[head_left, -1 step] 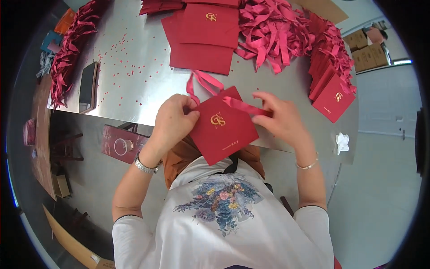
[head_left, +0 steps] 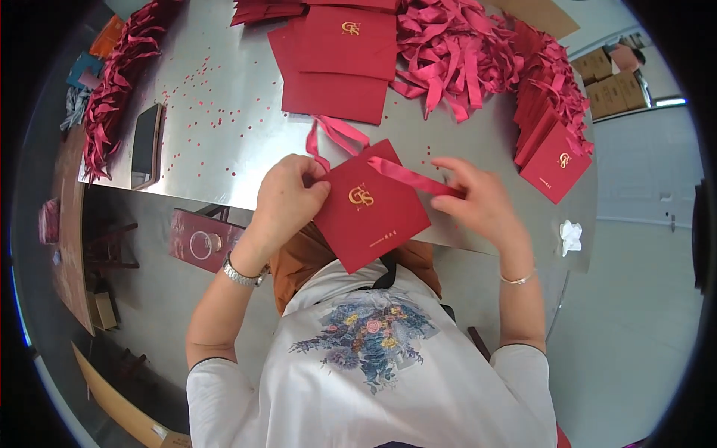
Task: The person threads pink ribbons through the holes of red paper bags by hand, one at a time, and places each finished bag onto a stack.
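Shifts right hand (head_left: pixel 482 203) rightward, pinching pink satin ribbon (head_left: pixel 410 177); grips square red paper bag (head_left: pixel 381 216) with left hand (head_left: pixel 290 196); likely tightening, needing steadiness.

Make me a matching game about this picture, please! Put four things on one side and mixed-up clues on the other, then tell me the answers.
Things:
1. left hand
2. smartphone
3. right hand
4. clear plastic cup

Clues:
A. on a dark red surface, lower than the tabletop
B. holding a pink ribbon
C. gripping the edge of a red paper bag
D. lying near the front edge of the metal table

Answers: 1-C, 2-D, 3-B, 4-A
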Motion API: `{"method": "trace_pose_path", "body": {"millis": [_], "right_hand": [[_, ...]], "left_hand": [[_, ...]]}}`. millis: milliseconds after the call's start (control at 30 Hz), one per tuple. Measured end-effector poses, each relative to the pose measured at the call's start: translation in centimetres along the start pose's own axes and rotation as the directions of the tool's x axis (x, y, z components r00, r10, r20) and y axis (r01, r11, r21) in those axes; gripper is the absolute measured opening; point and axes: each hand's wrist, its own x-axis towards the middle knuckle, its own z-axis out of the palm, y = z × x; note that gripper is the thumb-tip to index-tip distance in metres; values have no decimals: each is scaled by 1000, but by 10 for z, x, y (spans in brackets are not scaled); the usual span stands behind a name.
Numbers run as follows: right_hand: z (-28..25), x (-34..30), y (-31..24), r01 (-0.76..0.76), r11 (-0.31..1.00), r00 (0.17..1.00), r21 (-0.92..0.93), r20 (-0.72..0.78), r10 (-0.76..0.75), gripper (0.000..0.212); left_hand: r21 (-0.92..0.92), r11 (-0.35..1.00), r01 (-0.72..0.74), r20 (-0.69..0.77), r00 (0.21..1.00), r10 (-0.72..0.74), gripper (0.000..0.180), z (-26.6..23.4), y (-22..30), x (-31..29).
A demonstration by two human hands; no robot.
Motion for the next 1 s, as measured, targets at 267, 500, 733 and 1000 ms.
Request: {"method": "trace_pose_path", "body": {"millis": [267,500,733,1000], "right_hand": [[-34,-77,42,-90,580,988,810,-2,155,47],[-16,-74,-6,208,259,977,943,-214,-4,39],[3,-48,-39,378,783,893,494,-418,-167,19],[118,27,-53,40,907,967,418,-243,70,14]], "left_hand": [[51,998,-25,-13,1000,25,17,2,-3,10],[-12,1000,-22,0,1000,22,19,-3,-7,7],[-34,991,-132,33,991,133,25,-6,-17,1],[-116,991,-61,70,995,69,19,-4,-17,3]]}}
